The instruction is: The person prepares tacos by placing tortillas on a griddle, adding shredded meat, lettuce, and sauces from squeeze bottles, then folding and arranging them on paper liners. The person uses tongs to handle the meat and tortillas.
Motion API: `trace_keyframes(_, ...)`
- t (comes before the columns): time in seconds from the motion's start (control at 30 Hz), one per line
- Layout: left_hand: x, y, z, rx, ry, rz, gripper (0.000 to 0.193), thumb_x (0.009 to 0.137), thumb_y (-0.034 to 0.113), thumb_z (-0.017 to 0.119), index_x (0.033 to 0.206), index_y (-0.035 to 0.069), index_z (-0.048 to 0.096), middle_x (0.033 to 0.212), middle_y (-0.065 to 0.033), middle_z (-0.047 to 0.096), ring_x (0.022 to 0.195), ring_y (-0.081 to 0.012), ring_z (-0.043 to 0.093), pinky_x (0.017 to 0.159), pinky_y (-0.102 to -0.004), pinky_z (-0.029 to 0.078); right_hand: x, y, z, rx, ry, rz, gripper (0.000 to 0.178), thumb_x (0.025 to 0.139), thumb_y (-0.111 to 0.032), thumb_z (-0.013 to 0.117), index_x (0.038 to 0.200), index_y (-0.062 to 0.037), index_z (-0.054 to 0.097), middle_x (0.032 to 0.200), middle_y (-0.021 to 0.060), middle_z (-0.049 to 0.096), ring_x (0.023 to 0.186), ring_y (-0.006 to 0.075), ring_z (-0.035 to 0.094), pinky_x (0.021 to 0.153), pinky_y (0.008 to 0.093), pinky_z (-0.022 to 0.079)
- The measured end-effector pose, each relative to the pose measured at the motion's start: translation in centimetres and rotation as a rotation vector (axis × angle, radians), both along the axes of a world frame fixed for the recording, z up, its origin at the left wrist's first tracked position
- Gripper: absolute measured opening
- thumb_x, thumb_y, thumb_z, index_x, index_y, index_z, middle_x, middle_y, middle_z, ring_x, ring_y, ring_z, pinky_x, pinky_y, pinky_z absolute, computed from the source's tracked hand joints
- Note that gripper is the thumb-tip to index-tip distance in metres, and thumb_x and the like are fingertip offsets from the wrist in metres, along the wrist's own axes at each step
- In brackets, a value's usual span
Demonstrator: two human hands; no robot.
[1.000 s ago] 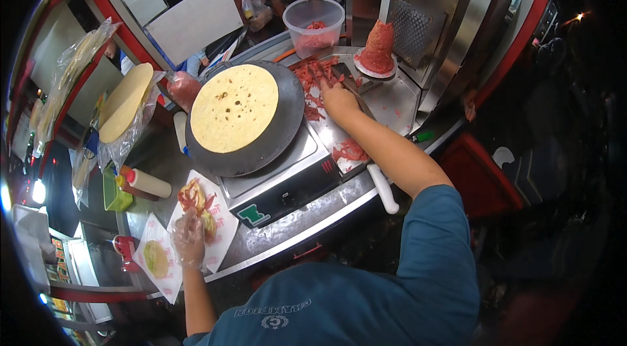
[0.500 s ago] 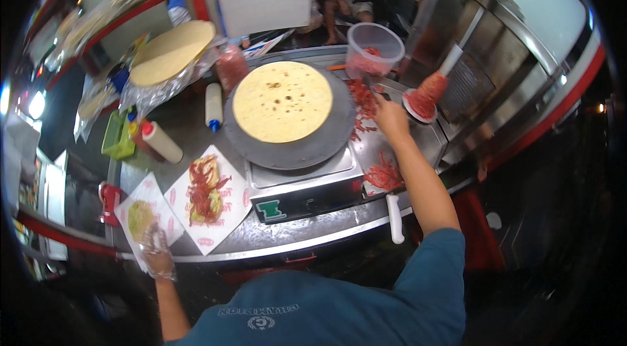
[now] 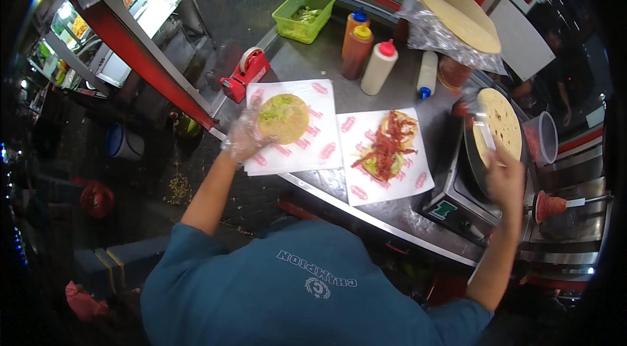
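My left hand (image 3: pixel 245 133), in a clear plastic glove, rests with fingers apart on white printed paper (image 3: pixel 300 158). Its fingertips touch the edge of a small round flatbread (image 3: pixel 294 129) topped with shredded lettuce (image 3: pixel 279 111). In my right hand (image 3: pixel 506 179), blurred by motion, is a shiny metal serving tool (image 3: pixel 484 129); its exact kind is smeared. A reddish-brown blur, perhaps meat, shows at its far end. It passes over a large flatbread (image 3: pixel 499 117) on the dark round griddle (image 3: pixel 475 166). Between my hands, a second paper (image 3: pixel 418 186) bears another filled flatbread piled with red meat strips (image 3: pixel 392 143).
Behind the papers stand a red tape dispenser (image 3: pixel 247 75), a green basket (image 3: pixel 304 16) and sauce bottles (image 3: pixel 379 68). Stacked flatbreads (image 3: pixel 457 9) lie on plastic at the back. Right of the griddle are a clear tub (image 3: pixel 542 137) and a meat cone (image 3: pixel 548 207).
The view has turned left. My right hand has left the meat pile at the right and swung left over the griddle with the tool. My left hand stays by the lettuce-topped flatbread.
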State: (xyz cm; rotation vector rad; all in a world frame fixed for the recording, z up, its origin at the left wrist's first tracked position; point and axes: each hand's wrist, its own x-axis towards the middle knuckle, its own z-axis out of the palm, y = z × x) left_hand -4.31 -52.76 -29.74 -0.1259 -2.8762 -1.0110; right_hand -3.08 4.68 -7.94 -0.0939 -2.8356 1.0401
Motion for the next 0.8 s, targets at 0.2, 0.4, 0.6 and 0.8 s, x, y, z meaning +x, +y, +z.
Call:
trace_keyframes(0.2,-3.3,-1.3,-2.9,-0.111,0.077,-0.219,0.125,0.07,0.044,0.095,0.167,0.009,0.025,0.164,-0.0133,0.045,0.158,-0.049,0.022,0.13,-0.0498,0.027,-4.3,-24.4,-13.3,0.216,-0.042,0.761,0.042,0.101,-0.022,0.066,0.143,-0.0222,0.067,0.09,0.0138,0.068,0.082,0.0352,0.068,0.076,0.0451,0.056)
trace_keyframes(0.4,-5.3,-4.9,-3.0,-0.086,0.071,-0.388,0.122,0.065,0.054,0.095,0.164,0.013,0.037,0.162,-0.016,0.047,0.158,-0.0433,0.025,0.126,-0.0515,0.03,-4.6,-26.2,-15.5,0.434,-0.073,0.767,0.054,0.103,-0.036,0.064,0.153,-0.023,0.053,0.098,0.0138,0.068,0.085,0.0346,0.071,0.074,0.0472,0.058)
trace_keyframes(0.6,-9.2,-3.9,-1.8,-0.013,0.076,-0.577,0.116,0.062,0.066,0.091,0.155,0.011,0.051,0.149,-0.0154,0.059,0.142,-0.0376,0.051,0.118,-0.0545,0.038,-2.3,-26.1,-16.3,0.339,-0.112,0.629,0.054,0.102,-0.036,0.066,0.151,-0.0149,0.055,0.102,0.0145,0.07,0.089,0.0352,0.071,0.075,0.0462,0.058)
trace_keyframes(0.8,-6.7,-3.7,-1.0,-0.204,0.207,-0.554,0.098,0.068,0.056,0.093,0.147,0.01,0.057,0.143,-0.0148,0.064,0.134,-0.0376,0.058,0.115,-0.0505,0.042,1.2,-26.0,-18.6,0.201,0.024,0.531,0.056,0.1,-0.036,0.069,0.149,-0.014,0.055,0.102,0.0143,0.068,0.081,0.0359,0.071,0.069,0.047,0.058)
